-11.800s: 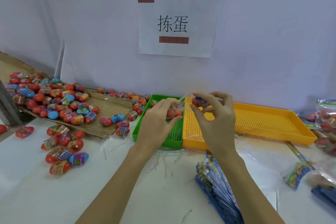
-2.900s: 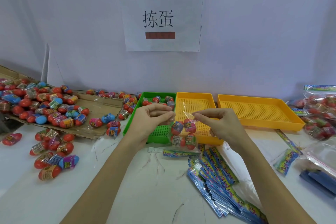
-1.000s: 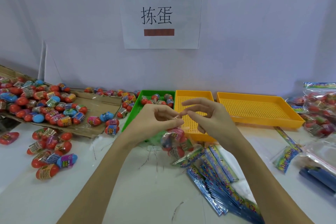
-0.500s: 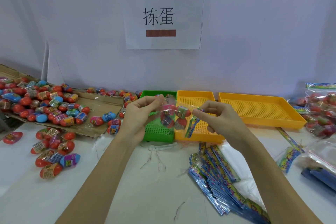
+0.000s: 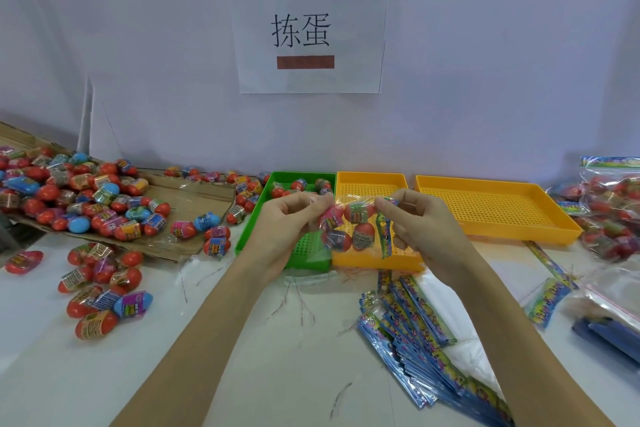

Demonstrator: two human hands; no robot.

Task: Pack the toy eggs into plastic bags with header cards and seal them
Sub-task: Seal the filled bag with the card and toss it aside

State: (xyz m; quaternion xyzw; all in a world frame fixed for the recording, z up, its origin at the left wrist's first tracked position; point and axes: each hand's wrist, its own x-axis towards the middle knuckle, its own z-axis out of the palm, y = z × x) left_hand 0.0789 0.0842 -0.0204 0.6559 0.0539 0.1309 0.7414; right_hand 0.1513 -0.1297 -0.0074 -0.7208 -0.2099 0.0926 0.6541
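Between my hands hangs a clear plastic bag (image 5: 349, 229) with several toy eggs inside, held above the seam of the green tray (image 5: 256, 218) and the small yellow tray (image 5: 370, 184). My left hand (image 5: 287, 218) pinches the bag's left end. My right hand (image 5: 419, 222) pinches its right end, where a colourful header card (image 5: 383, 236) hangs down. Loose toy eggs (image 5: 86, 198) lie heaped on cardboard at the left, and more loose eggs (image 5: 100, 288) lie on the white table.
A fan of header cards (image 5: 415, 333) lies by my right forearm. A large yellow tray (image 5: 495, 211) stands at the back right. Filled bags (image 5: 613, 211) pile at the far right, above empty zip bags (image 5: 620, 295). A few eggs (image 5: 301, 185) sit in the green tray.
The bag was lifted from low over the table to tray height and turned sideways between my hands. In the last half second it barely moved.
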